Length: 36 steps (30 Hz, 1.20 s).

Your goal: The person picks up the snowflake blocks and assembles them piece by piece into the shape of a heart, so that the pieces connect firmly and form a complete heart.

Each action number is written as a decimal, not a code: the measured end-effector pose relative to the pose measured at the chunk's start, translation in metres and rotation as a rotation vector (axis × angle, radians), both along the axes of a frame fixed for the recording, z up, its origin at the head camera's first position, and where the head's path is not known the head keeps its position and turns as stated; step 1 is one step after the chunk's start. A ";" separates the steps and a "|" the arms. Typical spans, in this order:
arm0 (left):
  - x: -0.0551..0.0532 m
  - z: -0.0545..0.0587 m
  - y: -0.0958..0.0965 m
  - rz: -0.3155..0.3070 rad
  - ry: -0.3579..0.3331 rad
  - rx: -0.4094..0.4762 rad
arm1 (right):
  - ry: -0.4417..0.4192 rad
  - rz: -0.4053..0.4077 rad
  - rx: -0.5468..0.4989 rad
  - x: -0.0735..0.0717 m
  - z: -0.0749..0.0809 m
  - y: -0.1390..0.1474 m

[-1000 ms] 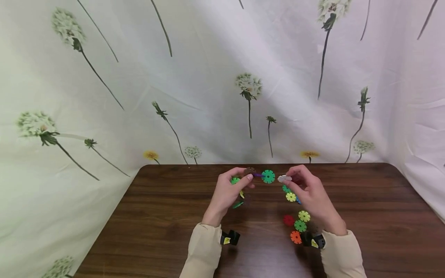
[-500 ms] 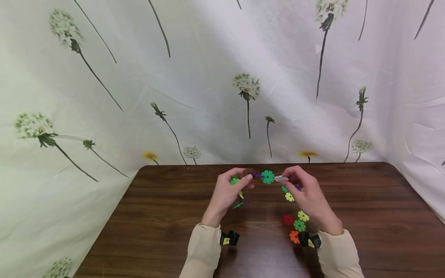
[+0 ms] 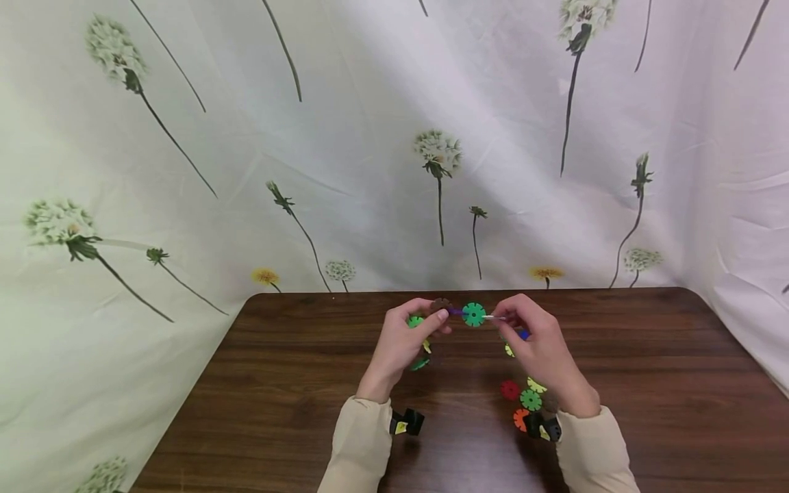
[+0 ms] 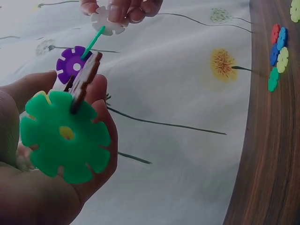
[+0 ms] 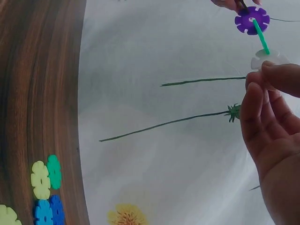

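My left hand (image 3: 403,342) holds a chain of notched plastic discs, pinching it near the brown disc (image 4: 86,83). A large green disc (image 4: 44,136) faces the left wrist camera, with some yellow behind it. Beyond the brown one, a purple disc (image 4: 67,62) joins a second green disc (image 3: 479,309), seen edge-on in both wrist views. With thumb and fingers my right hand (image 3: 539,342) pinches a white disc (image 5: 261,58), turned edge-on in the head view. The white disc's rim meets the outer edge of that second green disc.
Loose discs lie on the brown wooden table (image 3: 296,383) under and near the right hand: red (image 3: 509,389), green (image 3: 531,400), orange (image 3: 520,419) and several yellow and blue ones. A white cloth with a dandelion print (image 3: 370,137) hangs behind the table.
My right hand has moved left, bringing the white disc up to the green disc. The white disc has turned from showing its face to edge-on. The left hand stays nearly still.
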<state>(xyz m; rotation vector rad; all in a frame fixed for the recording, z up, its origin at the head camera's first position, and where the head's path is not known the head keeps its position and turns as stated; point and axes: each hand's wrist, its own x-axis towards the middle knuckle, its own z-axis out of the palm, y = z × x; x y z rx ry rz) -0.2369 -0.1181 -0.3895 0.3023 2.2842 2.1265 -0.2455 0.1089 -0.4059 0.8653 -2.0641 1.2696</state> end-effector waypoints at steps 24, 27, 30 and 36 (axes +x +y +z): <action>0.002 0.002 0.001 0.071 -0.004 0.074 | 0.170 -0.033 0.002 -0.001 -0.005 -0.007; 0.002 0.003 0.001 0.083 -0.013 0.069 | 0.197 -0.051 -0.006 -0.001 -0.007 -0.010; 0.002 0.002 0.001 0.072 -0.020 0.085 | 0.215 -0.056 -0.020 -0.001 -0.007 -0.012; 0.001 0.002 0.002 0.060 -0.021 0.135 | 0.237 -0.043 -0.035 -0.002 -0.008 -0.014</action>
